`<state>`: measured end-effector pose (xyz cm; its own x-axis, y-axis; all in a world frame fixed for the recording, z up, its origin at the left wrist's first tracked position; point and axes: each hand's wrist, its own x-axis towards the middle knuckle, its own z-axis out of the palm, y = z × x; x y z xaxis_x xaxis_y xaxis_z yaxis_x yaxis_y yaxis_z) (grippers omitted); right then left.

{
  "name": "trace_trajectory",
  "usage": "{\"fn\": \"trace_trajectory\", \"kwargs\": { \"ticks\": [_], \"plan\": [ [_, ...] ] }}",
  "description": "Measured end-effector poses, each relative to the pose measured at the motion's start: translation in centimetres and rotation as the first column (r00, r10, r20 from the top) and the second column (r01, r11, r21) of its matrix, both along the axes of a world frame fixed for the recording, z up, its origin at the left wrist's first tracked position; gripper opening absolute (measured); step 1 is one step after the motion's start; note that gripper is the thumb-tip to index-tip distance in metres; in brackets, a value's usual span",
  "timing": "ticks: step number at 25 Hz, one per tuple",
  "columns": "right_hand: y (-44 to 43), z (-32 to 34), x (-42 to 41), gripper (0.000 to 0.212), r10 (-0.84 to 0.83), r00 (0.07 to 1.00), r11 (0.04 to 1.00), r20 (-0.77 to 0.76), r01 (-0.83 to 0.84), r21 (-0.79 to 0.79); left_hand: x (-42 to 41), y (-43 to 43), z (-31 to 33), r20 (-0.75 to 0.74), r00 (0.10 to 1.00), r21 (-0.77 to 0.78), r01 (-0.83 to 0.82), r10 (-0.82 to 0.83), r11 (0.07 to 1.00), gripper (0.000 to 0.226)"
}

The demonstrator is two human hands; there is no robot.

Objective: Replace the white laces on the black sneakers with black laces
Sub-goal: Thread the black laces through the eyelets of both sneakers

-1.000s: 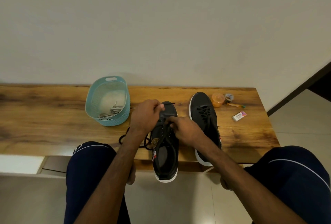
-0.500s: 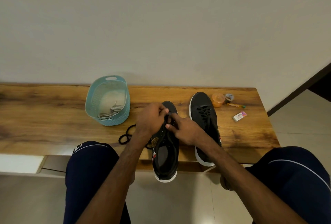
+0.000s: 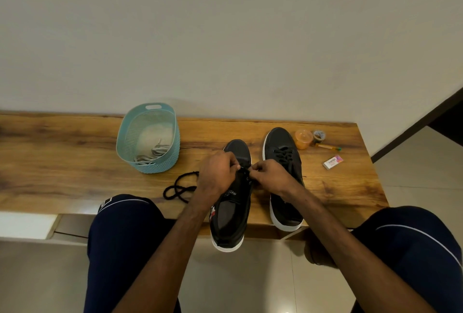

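We keep the slack lace (image 3: 179,188) at nine o'clock untangled; left hand (image 3: 219,175) and right hand (image 3: 271,175) each pinch it over the near shoe (image 3: 231,212) at the desk (image 3: 62,175) edge, pulling evenly.

arms: bare, no sleeves | legs: dark navy trousers (image 3: 125,237) | trim: thin white piping, small white mark at left knee
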<state>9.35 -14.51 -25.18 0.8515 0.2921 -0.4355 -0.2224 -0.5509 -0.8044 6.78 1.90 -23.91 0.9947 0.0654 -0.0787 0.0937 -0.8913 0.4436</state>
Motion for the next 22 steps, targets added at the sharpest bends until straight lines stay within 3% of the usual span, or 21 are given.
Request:
{"fn": "trace_trajectory", "kwargs": {
  "ticks": [10,14,18,22],
  "plan": [
    [-0.1,0.3,-0.1,0.015,0.024,0.999,0.999,-0.038,-0.022,0.033,-0.5,-0.7,-0.6,0.013,0.999,0.079,0.038,-0.039,0.996,0.011],
    [0.1,0.2,-0.3,0.022,-0.116,0.977,0.967,-0.179,0.153,0.206,-0.5,-0.6,-1.1,-0.012,1.0,-0.02,-0.021,0.02,1.0,0.012],
    [1.4,-0.5,-0.8,0.006,-0.188,0.978,0.982,0.09,0.186,0.032,-0.5,-0.3,-1.7,-0.131,0.991,-0.294,-0.079,0.042,0.953,0.016],
    [2.1,-0.8,-1.5,0.004,-0.163,0.959,0.985,0.233,0.172,-0.016,-0.7,0.0,-1.9,-0.153,0.987,-0.329,-0.095,0.047,0.939,0.019]
  ]
}}
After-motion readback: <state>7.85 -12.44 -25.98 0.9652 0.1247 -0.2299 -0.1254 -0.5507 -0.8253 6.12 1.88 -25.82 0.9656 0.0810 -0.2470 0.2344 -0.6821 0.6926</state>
